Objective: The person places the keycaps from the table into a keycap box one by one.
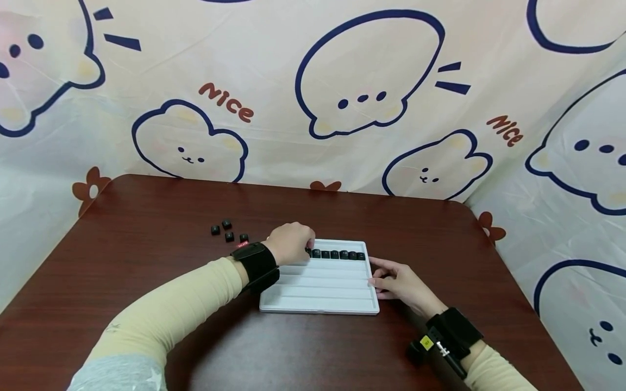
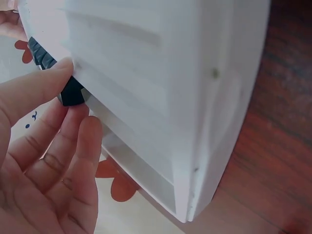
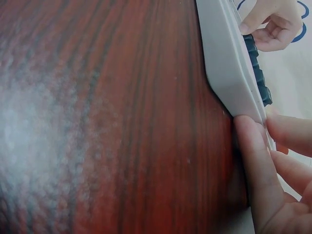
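A white ridged tray (image 1: 320, 288) lies on the table, with a row of black keycaps (image 1: 335, 254) along its far groove. My left hand (image 1: 289, 243) is over the tray's far left part. In the left wrist view its thumb and fingers pinch a black keycap (image 2: 73, 92) at the end of the row, beside the other keycaps (image 2: 41, 56). My right hand (image 1: 403, 285) holds the tray's right edge. Its thumb (image 3: 251, 136) presses the tray's side wall (image 3: 229, 83) in the right wrist view, and the fingers (image 3: 292, 134) lie along the rim.
Several loose black keycaps (image 1: 229, 237) lie on the brown table (image 1: 171, 217) to the left of the tray. A small red piece (image 1: 242, 244) shows near the left wrist strap (image 1: 256, 266). Behind the table hangs a printed curtain (image 1: 274, 152).
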`<action>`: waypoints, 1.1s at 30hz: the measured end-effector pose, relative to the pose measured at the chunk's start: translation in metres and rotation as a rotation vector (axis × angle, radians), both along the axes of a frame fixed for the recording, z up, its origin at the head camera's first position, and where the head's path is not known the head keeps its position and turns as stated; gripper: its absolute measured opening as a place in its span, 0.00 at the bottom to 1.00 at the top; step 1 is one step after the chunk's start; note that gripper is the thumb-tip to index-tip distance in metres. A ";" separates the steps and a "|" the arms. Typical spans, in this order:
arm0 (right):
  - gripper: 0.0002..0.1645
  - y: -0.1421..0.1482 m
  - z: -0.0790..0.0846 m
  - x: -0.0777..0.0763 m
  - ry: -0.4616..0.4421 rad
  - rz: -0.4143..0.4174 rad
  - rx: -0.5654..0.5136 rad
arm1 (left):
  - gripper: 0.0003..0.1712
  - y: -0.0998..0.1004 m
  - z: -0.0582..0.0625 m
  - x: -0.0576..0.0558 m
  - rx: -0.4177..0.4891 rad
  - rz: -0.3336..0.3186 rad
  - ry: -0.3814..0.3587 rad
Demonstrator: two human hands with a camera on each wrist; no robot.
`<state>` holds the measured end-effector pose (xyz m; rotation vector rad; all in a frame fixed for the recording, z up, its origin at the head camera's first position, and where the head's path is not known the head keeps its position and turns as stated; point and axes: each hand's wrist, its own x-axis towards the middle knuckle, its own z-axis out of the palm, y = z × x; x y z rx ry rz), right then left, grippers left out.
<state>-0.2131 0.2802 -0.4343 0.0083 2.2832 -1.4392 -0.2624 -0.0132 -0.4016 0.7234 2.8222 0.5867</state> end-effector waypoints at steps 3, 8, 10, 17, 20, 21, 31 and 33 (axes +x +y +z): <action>0.38 -0.001 0.000 -0.001 -0.007 -0.009 -0.008 | 0.07 0.000 0.000 0.000 0.001 0.009 -0.009; 0.37 -0.002 0.001 -0.001 -0.008 -0.015 -0.010 | 0.07 0.000 -0.001 0.000 0.001 0.028 -0.014; 0.38 -0.002 0.001 0.000 -0.004 -0.007 -0.008 | 0.07 0.001 -0.001 0.000 0.002 0.034 -0.013; 0.38 -0.001 0.000 0.001 -0.002 -0.011 -0.006 | 0.08 0.003 -0.003 0.000 -0.009 0.042 -0.010; 0.38 -0.001 0.001 0.001 -0.002 -0.010 -0.009 | 0.08 0.003 -0.004 0.000 -0.004 0.045 -0.015; 0.38 -0.002 0.001 0.002 -0.001 -0.006 -0.011 | 0.08 0.003 -0.003 0.000 -0.003 0.046 -0.016; 0.38 -0.002 0.001 0.001 0.002 -0.007 -0.001 | 0.08 0.003 0.001 0.003 -0.008 0.051 -0.016; 0.38 -0.001 0.001 0.001 0.002 -0.004 0.006 | 0.08 0.003 0.001 0.003 -0.009 0.049 -0.016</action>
